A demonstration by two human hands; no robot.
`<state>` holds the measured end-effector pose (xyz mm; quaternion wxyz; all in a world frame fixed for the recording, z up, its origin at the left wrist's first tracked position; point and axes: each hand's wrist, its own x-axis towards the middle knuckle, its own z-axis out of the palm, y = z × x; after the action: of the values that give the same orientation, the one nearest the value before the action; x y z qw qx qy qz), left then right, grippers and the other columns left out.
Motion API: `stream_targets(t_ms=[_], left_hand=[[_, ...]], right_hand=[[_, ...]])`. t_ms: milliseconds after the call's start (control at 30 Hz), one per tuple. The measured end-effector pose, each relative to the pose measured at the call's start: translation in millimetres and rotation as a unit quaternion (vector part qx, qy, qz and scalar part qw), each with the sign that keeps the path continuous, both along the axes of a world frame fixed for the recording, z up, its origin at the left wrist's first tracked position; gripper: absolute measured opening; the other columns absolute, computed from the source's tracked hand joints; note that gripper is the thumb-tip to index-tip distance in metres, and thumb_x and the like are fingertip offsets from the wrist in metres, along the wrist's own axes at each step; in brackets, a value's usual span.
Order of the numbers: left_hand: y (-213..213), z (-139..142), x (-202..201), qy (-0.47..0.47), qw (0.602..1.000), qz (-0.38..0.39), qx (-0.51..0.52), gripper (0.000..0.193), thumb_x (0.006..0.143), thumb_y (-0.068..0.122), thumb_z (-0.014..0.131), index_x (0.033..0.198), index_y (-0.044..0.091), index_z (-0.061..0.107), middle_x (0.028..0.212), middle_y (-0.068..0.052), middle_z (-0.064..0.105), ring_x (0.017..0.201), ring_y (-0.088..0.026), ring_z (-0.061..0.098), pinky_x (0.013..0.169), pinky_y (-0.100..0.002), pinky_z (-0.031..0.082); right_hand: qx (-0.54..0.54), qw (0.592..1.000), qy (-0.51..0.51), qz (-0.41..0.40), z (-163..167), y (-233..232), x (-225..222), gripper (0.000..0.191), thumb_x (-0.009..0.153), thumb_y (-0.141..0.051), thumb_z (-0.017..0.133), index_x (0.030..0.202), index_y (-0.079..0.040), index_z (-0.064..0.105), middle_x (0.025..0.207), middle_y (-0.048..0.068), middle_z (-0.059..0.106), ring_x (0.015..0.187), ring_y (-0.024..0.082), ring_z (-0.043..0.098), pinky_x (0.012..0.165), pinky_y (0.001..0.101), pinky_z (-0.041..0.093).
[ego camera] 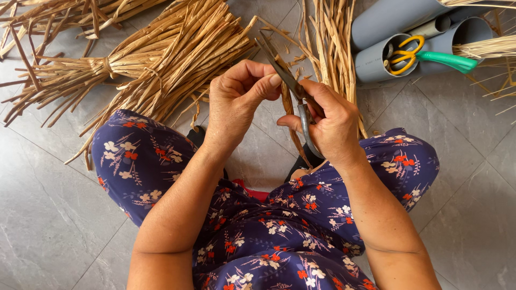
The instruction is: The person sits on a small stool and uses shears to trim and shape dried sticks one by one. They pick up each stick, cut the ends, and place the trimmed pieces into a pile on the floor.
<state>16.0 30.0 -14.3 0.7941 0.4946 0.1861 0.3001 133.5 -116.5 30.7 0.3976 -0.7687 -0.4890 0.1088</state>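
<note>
Here, at about ten o'clock from the hands, a tied bundle of dry straw stalks (107, 67) lies fanned out on the grey tiled floor (48, 215), with looser stalks above it. The left hand (236, 99) is curled nearly closed, thumb and forefinger pinching the upper end of a thin dried straw strip (288, 107) that hangs down between both hands. The strip sits at roughly three o'clock from the left hand, touching its fingertips, and at nine o'clock from the right hand. The right hand (333, 126) is closed around the handles of dark metal scissors (290, 80), whose blades point up toward eleven o'clock and lie against the strip just beside the left thumb. Behind the right hand, another sheaf of straw (333, 43) runs toward twelve o'clock. Farther right, at about two o'clock, grey plastic pipes (387, 21) lie on the floor, holding a second pair of scissors with yellow and green handles (424, 53).
</note>
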Motion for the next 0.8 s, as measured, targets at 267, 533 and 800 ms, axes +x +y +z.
stream_targets(t_ms=[267,533,800], left_hand=[[6,1,-5,0.087,0.993,0.037,0.074,0.016,0.098,0.017,0.074,0.104,0.003,0.071,0.090,-0.003,0.075,0.078,-0.007,0.070,0.066,-0.023,0.058],[-12,24,-17,-0.029,0.873,0.152,0.462,0.019,0.096,-0.008,0.069,0.110,0.003,0.064,0.118,-0.014,0.073,0.092,-0.015,0.073,0.076,-0.025,0.061],[-64,0,7,-0.032,0.812,-0.058,0.580,0.034,0.084,0.005,0.075,0.116,0.010,0.065,0.140,-0.003,0.060,0.113,-0.024,0.066,0.099,-0.035,0.057]], right_hand=[[-0.051,0.992,0.112,0.032,-14,-1,8,0.053,0.079,-0.024,0.093,0.122,-0.005,0.068,0.081,-0.006,0.066,0.067,0.002,0.055,0.058,0.0211,0.046],[-0.005,0.847,0.532,0.001,-29,-7,32,0.062,0.087,-0.049,0.080,0.126,-0.004,0.064,0.082,0.002,0.066,0.061,0.008,0.059,0.052,0.0210,0.046],[0.022,0.891,0.454,-0.010,-33,-32,68,0.042,0.093,-0.013,0.074,0.131,-0.005,0.059,0.102,0.009,0.073,0.091,0.013,0.072,0.075,0.0234,0.056]])
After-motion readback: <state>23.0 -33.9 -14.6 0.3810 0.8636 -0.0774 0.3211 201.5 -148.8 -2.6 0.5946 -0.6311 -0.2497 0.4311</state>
